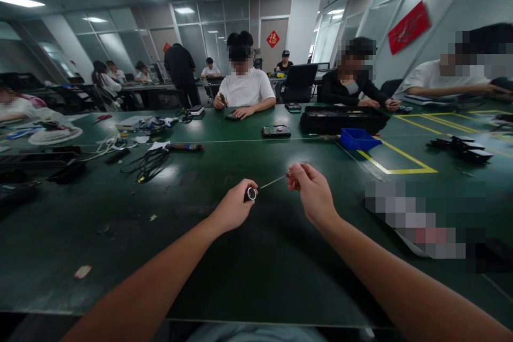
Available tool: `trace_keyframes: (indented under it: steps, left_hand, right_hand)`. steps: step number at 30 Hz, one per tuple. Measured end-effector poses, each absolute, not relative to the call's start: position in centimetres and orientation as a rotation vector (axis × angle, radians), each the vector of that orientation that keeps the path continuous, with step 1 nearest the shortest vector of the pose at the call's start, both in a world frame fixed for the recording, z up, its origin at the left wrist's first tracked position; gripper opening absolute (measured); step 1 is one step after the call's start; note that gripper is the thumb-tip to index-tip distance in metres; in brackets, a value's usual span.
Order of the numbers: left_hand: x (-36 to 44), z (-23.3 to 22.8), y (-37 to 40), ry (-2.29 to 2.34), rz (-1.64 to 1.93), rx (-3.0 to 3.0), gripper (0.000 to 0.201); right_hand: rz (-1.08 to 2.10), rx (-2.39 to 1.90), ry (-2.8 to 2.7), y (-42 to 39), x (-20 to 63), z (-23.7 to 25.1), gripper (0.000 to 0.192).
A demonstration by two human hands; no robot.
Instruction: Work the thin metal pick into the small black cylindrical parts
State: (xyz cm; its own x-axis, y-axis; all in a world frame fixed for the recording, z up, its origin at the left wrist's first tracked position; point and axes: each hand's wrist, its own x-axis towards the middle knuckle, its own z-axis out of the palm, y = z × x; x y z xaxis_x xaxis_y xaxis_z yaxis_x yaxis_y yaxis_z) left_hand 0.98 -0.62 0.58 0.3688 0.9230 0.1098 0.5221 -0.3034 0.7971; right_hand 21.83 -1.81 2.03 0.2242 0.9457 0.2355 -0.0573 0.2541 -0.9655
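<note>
Left hand (pixel 234 207) grips a small spool (pixel 251 193) above the table (pixel 256 267); right hand (pixel 311 191) pinches its wire (pixel 273 182) taut. Pull too hard and the wire may snap or slip free.

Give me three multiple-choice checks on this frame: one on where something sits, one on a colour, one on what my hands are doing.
1. Where is the blue bin relative to the hands?
A. Beyond them, to the right
B. Between the forearms
C. At the left edge of the table

2. What colour is the table top?
A. White
B. Dark green
C. Red

3. What is the state of the thin strand?
A. Lying loose on the table
B. Stretched from the small roll in the left hand to the right hand
C. Wound around the left wrist

Answers: 1 A, the bin sits farther back by the yellow line. 2 B, the surface is dark green all round. 3 B, the left hand grips the roll and the right pinches the strand's far end, both above the table.
</note>
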Motion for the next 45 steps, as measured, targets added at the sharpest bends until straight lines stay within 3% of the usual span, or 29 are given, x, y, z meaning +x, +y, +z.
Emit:
trace_keyframes:
  steps: [5,11,30,45]
  left_hand:
    - [0.4,0.2,-0.1,1.175,0.819,2.100,0.031]
    - [0.8,0.2,-0.3,1.265,0.896,2.028,0.044]
    - [0.7,-0.5,-0.3,1.199,0.883,2.083,0.042]
    - [0.6,-0.4,-0.3,1.192,0.809,2.147,0.040]
  right_hand:
    - [0.874,-1.059,-1.194,-2.2,21.7,2.1,0.026]
    - [0.845,-1.048,-1.239,-2.5,21.4,2.3,0.024]
    - [0.765,-1.136,-1.346,-3.3,21.0,2.9,0.024]
    - [0.489,-1.294,-1.584,-3.8,21.2,2.8,0.029]
